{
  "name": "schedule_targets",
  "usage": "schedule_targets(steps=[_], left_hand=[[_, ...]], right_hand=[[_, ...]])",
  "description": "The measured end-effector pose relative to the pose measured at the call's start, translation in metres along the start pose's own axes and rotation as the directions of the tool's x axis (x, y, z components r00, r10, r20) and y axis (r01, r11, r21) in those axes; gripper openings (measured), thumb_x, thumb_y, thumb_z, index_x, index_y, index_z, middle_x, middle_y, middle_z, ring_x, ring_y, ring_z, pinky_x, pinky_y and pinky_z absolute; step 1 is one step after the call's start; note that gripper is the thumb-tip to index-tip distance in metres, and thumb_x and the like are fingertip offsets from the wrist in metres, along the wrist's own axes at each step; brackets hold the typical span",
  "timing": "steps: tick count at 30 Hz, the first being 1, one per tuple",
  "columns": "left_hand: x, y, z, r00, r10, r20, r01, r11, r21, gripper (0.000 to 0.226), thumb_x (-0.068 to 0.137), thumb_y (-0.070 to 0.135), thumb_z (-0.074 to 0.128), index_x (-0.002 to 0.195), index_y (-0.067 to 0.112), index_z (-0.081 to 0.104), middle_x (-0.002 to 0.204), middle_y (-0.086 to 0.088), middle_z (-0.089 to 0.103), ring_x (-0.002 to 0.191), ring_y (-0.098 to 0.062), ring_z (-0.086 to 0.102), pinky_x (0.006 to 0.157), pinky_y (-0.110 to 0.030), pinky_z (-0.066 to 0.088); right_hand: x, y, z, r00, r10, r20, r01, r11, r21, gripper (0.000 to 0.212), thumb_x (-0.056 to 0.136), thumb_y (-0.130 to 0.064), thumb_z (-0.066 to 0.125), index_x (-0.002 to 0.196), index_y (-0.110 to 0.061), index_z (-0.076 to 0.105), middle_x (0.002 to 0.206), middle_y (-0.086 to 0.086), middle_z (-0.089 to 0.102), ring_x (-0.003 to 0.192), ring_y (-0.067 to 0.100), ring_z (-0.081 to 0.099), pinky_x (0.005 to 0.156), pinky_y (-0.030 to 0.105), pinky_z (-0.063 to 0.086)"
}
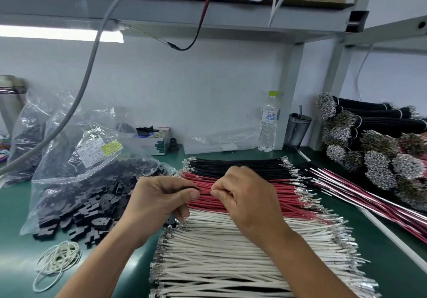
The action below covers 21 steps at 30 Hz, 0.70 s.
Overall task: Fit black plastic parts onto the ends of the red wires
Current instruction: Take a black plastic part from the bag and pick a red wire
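**Both hands pinch at the red wires**

The left hand [161, 196] curls inward, thumb and fingers pinching a small black plastic part [196, 188]. The right hand [245, 196] faces it, knuckles up, fingertips pinching a red wire, nearly touching the left. Both forearms reach in from the near edge of the green table [18, 205]. The red wires [265, 196] lie mid-table between black wires [238, 166] and white wires [219, 251]; a clear bag [69, 182] of black parts sits left.

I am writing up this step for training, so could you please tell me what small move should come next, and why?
Probably push the wire end into the black part. The left hand pinches that part beside the right hand, which pinches a red wire over the red wires, and the two hands nearly meet.
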<state>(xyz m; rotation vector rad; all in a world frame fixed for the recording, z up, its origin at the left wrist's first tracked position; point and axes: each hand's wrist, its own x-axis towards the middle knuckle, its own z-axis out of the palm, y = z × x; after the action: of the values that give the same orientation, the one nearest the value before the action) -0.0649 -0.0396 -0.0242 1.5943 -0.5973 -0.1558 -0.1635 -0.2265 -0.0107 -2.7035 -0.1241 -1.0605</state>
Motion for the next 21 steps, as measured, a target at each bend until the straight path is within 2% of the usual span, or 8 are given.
schedule_targets(steps=[2, 3, 5, 7, 8, 11, 16, 21], left_hand=[[0.002, -0.001, 0.001, 0.999, -0.023, -0.028, 0.022, 0.999, -0.032, 0.026, 0.065, 0.034, 0.087, 0.087, 0.021, 0.085, 0.066, -0.022, 0.072, 0.049, -0.027, 0.062, 0.056, -0.038, 0.052], [0.003, -0.001, 0.0, 0.998, -0.043, -0.045, 0.041, 0.998, -0.055, 0.026, 0.064, 0.032, 0.088, 0.087, 0.019, 0.085, 0.066, -0.023, 0.072, 0.048, -0.027, 0.061, 0.055, -0.036, 0.052], [0.004, -0.002, -0.004, 0.994, -0.08, -0.078, 0.071, 0.992, -0.108, 0.032, 0.059, 0.03, 0.089, 0.087, 0.015, 0.085, 0.068, -0.025, 0.072, 0.047, -0.026, 0.061, 0.048, -0.031, 0.054], [0.004, -0.002, -0.006, 0.99, -0.108, -0.095, 0.093, 0.984, -0.154, 0.035, 0.057, 0.027, 0.09, 0.088, 0.011, 0.084, 0.07, -0.027, 0.072, 0.049, -0.025, 0.062, 0.046, -0.029, 0.055], [0.005, -0.003, -0.006, 0.988, -0.118, -0.095, 0.101, 0.98, -0.171, 0.036, 0.056, 0.025, 0.09, 0.088, 0.01, 0.084, 0.071, -0.027, 0.073, 0.051, -0.025, 0.064, 0.047, -0.028, 0.056], [0.006, -0.003, -0.006, 0.986, -0.144, -0.083, 0.127, 0.974, -0.185, 0.032, 0.058, 0.016, 0.09, 0.088, 0.008, 0.084, 0.075, -0.025, 0.075, 0.056, -0.021, 0.069, 0.049, -0.024, 0.056], [0.009, -0.005, -0.009, 0.982, -0.177, -0.061, 0.16, 0.965, -0.209, 0.03, 0.06, 0.01, 0.089, 0.089, 0.007, 0.084, 0.079, -0.026, 0.076, 0.06, -0.023, 0.072, 0.053, -0.024, 0.059], [0.01, -0.007, -0.011, 0.98, -0.192, -0.054, 0.171, 0.95, -0.261, 0.03, 0.06, 0.008, 0.089, 0.089, 0.006, 0.083, 0.085, -0.027, 0.076, 0.063, -0.025, 0.073, 0.056, -0.026, 0.06]], right_hand=[[0.0, 0.001, -0.009, 0.998, -0.027, -0.048, 0.026, 0.999, -0.018, 0.007, 0.087, -0.035, 0.074, 0.088, -0.03, 0.07, 0.087, -0.018, 0.054, 0.084, 0.002, 0.048, 0.066, 0.012, 0.036], [-0.001, -0.002, -0.013, 0.999, -0.033, -0.016, 0.033, 0.999, 0.029, 0.008, 0.085, -0.038, 0.074, 0.088, -0.032, 0.07, 0.087, -0.019, 0.053, 0.085, 0.0, 0.048, 0.067, 0.013, 0.037], [-0.006, -0.01, -0.012, 0.977, -0.007, 0.212, -0.029, 0.986, 0.166, 0.021, 0.081, -0.053, 0.068, 0.089, -0.034, 0.07, 0.086, -0.02, 0.057, 0.086, -0.001, 0.053, 0.072, 0.021, 0.044], [-0.014, -0.019, -0.005, 0.901, 0.001, 0.433, -0.083, 0.982, 0.171, 0.032, 0.077, -0.061, 0.065, 0.098, -0.038, 0.07, 0.087, -0.02, 0.061, 0.086, -0.003, 0.053, 0.073, 0.025, 0.043], [-0.018, -0.022, -0.002, 0.877, 0.01, 0.481, -0.104, 0.98, 0.168, 0.03, 0.077, -0.059, 0.068, 0.099, -0.039, 0.069, 0.087, -0.02, 0.062, 0.085, -0.003, 0.054, 0.072, 0.023, 0.042], [-0.019, -0.023, 0.002, 0.869, 0.052, 0.492, -0.179, 0.96, 0.214, 0.019, 0.079, -0.048, 0.073, 0.095, -0.039, 0.071, 0.09, -0.022, 0.064, 0.085, -0.002, 0.058, 0.074, 0.019, 0.046], [-0.014, -0.023, -0.003, 0.879, 0.038, 0.475, -0.147, 0.97, 0.194, 0.01, 0.087, -0.038, 0.064, 0.091, -0.033, 0.072, 0.087, -0.024, 0.063, 0.086, -0.003, 0.057, 0.08, 0.026, 0.046], [-0.005, -0.017, -0.011, 0.925, 0.103, 0.365, -0.207, 0.944, 0.258, 0.011, 0.096, -0.036, 0.058, 0.087, -0.034, 0.063, 0.084, -0.02, 0.063, 0.081, 0.0, 0.058, 0.071, 0.024, 0.046]])
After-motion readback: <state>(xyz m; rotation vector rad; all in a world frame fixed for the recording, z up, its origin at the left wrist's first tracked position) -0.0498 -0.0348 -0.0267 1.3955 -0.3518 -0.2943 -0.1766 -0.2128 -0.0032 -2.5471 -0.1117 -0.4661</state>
